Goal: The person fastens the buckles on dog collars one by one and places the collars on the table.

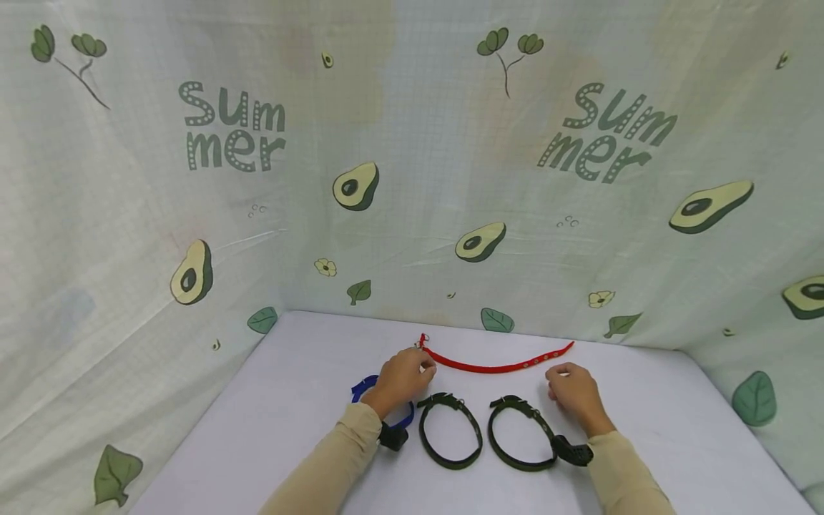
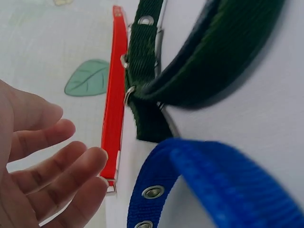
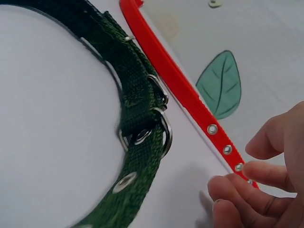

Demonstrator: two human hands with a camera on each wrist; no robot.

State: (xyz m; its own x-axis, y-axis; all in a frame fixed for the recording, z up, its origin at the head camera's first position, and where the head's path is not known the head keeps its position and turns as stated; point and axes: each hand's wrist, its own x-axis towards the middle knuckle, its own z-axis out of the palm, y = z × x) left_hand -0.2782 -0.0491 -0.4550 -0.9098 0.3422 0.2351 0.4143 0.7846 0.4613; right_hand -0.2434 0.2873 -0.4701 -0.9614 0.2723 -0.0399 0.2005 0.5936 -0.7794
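A red collar (image 1: pixel 483 369) lies unbuckled in a shallow curve at the back of the table, its metal eyelets toward the right end. Near its buckle end is my left hand (image 1: pixel 400 375), fingers loosely bent and apart, holding nothing. My right hand (image 1: pixel 575 390) hovers by the eyelet end; in the right wrist view its relaxed fingers (image 3: pixel 266 175) overlap the strap's tip without gripping it. Beneath my left wrist sits a blue collar (image 2: pixel 154 166), fastened in a loop and partly hidden by the arm. Two dark green collars (image 1: pixel 454 464) stand looped between my forearms.
Each wrist carries a black camera (image 1: pixel 571 450); the right one overlaps the right green collar (image 1: pixel 524 467) in the head view. A white tabletop (image 1: pixel 290 372) lies under everything. Printed cloth (image 1: pixel 412 143) with avocados and leaves hangs behind it and along both sides.
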